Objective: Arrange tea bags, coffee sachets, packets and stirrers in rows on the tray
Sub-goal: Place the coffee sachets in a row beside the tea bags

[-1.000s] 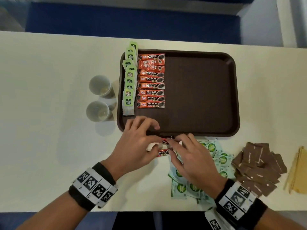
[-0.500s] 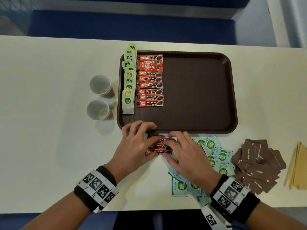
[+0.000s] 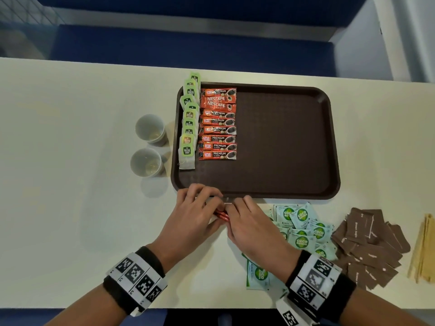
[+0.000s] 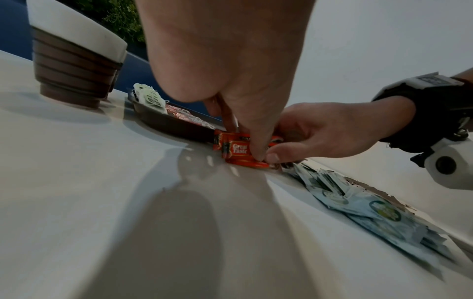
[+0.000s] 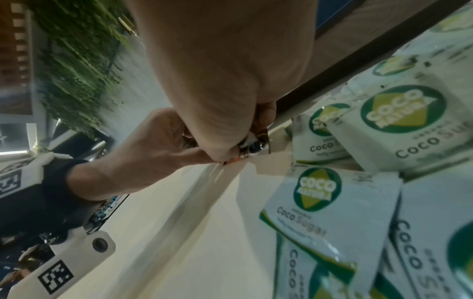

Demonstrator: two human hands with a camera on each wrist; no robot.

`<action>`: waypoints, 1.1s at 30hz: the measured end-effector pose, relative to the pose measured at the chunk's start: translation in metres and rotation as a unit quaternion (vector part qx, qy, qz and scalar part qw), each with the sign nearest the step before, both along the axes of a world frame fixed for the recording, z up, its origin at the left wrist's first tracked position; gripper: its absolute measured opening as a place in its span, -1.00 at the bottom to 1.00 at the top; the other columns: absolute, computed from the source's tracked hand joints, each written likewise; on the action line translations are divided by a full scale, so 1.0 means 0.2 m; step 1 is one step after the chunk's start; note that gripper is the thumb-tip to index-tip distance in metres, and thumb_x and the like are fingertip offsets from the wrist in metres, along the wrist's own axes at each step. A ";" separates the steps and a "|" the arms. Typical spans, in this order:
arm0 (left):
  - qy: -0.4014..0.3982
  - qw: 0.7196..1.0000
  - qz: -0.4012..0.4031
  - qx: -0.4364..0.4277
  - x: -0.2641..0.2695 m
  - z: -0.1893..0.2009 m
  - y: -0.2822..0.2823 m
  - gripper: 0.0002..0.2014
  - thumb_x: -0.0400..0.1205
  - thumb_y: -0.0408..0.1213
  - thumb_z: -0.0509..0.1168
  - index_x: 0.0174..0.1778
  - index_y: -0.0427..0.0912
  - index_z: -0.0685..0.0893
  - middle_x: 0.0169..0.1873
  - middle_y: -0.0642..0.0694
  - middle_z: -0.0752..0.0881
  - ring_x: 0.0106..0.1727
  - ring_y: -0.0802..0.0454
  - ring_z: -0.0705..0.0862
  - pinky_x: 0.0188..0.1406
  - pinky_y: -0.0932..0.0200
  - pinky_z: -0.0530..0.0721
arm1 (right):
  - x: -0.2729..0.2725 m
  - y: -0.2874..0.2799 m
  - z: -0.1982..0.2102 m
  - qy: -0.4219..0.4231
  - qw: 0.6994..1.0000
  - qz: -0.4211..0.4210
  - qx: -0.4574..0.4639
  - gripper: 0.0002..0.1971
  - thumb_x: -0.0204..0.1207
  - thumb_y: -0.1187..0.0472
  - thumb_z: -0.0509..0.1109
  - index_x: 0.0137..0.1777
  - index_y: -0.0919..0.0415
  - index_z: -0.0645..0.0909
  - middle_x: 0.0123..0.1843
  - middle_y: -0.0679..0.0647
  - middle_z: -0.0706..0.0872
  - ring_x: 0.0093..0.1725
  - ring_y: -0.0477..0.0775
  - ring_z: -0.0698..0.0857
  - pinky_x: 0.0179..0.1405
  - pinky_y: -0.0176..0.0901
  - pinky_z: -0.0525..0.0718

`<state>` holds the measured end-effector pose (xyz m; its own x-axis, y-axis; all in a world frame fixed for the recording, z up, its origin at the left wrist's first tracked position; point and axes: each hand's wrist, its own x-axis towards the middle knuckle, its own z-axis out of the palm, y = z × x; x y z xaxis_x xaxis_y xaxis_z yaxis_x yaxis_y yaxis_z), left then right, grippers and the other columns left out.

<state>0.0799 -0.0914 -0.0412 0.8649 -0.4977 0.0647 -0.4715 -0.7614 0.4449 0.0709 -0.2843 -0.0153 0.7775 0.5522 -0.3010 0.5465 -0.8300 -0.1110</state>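
I have both hands bunched over a small stack of coffee sachets (image 4: 236,149) on the table (image 3: 70,184), just short of the tray's near rim. My left hand (image 3: 193,217) curls round one end and my right hand (image 3: 249,222) pinches the other, so I can square the stack before lifting it; I judge three or four sachets, mostly hidden. Right of my wrist lie loose Coco Sugar packets (image 3: 303,229), too overlapped to count, then brown sugar packets (image 3: 372,245) and the stirrers (image 3: 423,250). Farther off, the tray (image 3: 294,142) holds nine sachets in one row (image 3: 217,124) and about nine overlapping tea bags (image 3: 189,121) along its left edge. Two cups (image 3: 148,147) stand beside it.
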 end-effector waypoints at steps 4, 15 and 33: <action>0.056 0.997 0.004 -0.056 0.07 0.08 0.01 -0.73 0.69 0.07 0.47 0.17 0.01 0.70 0.19 0.13 0.73 0.29 0.02 0.56 0.20 0.10 0.41 | 0.08 -0.03 0.10 0.127 0.980 -0.099 0.120 -0.79 0.78 0.14 0.38 0.31 0.20 0.64 0.13 0.05 0.53 -0.10 0.02 0.55 -0.10 -0.09 0.58; 0.355 0.802 0.249 -0.410 0.29 0.30 -0.05 -0.44 0.76 0.13 0.41 0.65 0.03 0.56 0.33 0.04 0.82 0.31 0.01 0.85 0.42 -0.22 0.80 | 0.33 0.02 0.22 0.348 0.677 -0.371 0.532 -0.75 0.87 0.21 0.31 0.46 0.11 0.70 0.07 0.08 0.86 -0.05 0.00 0.81 -0.01 -0.06 0.76; 0.296 0.790 0.361 -0.398 0.37 0.24 -0.05 -0.75 0.94 -0.24 0.16 0.17 -0.12 0.77 -0.14 0.03 0.81 -0.14 0.14 0.76 -0.07 0.27 0.71 | 0.48 -0.08 0.12 0.242 0.738 -0.439 0.452 -0.87 0.72 0.20 0.54 0.18 -0.04 0.83 -0.04 -0.05 0.88 -0.02 -0.12 0.81 -0.03 -0.25 0.71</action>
<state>0.1540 -0.1011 0.0058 0.9012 0.1330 -0.4125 0.4266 -0.1046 0.8984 0.1673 -0.3010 0.0081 0.8776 0.0444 -0.4774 -0.4428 -0.3069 -0.8425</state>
